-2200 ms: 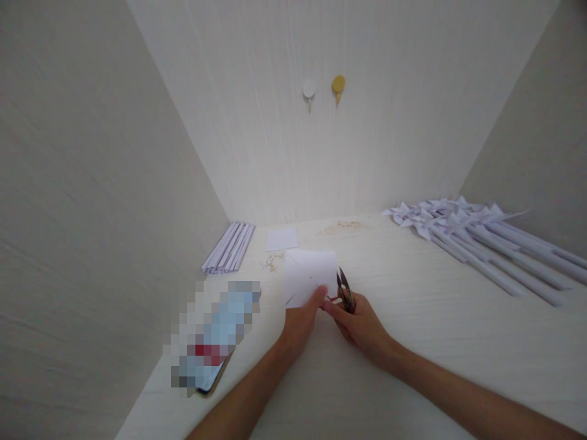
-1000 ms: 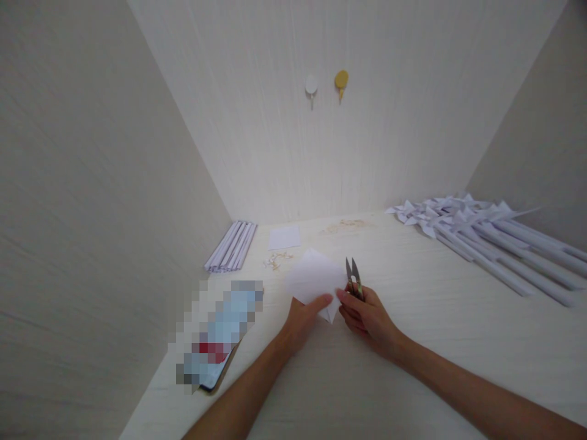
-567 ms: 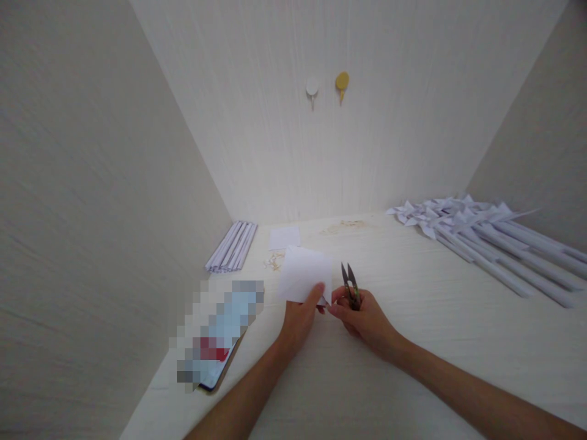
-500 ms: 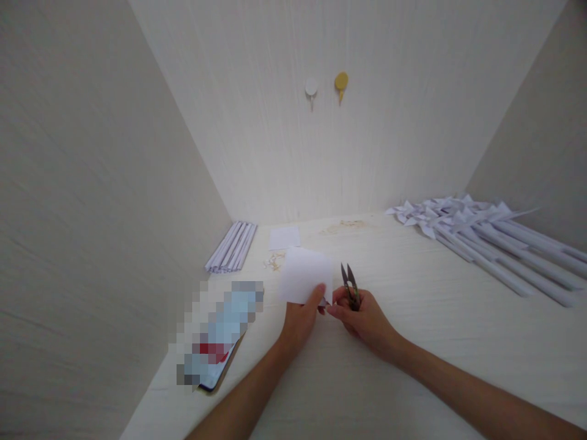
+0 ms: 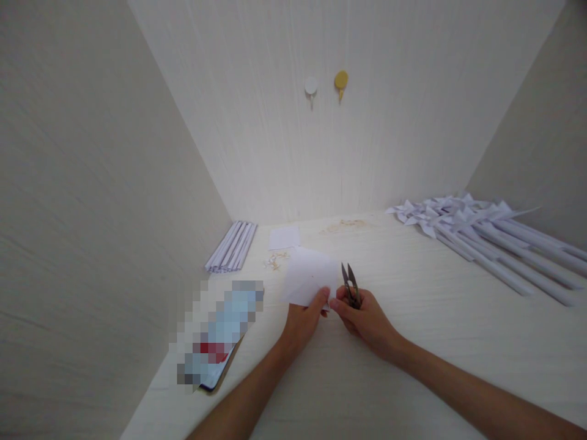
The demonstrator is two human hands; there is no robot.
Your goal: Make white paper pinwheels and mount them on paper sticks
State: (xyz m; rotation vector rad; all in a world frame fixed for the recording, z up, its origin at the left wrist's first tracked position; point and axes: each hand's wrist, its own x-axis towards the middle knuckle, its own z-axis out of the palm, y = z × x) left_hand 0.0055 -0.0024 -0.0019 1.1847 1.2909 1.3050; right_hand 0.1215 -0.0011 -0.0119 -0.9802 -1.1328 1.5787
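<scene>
A square sheet of white paper is pinched at its near edge by my left hand, thumb on top and fingers underneath. A small dark dot shows near the middle of the sheet. My right hand is closed around a pair of thread snips, their two pointed blades apart and aimed away from me. The right thumb and fingertips are at the sheet's near right corner; whether they grip it I cannot tell. Just beyond the sheet's left side lie small pale yellowish-white bits, and behind them another white paper square.
Rolled white paper sticks lie at the back left. A phone with a blurred screen is left of my arm. Paper pinwheels on sticks are heaped at the right. Two hooks, white and yellow, are on the back wall.
The paper sheet has shifted slightly right and turned flatter toward me, bringing the dot into view. My left thumb moved a little right with it. The snips stay in my right hand.
</scene>
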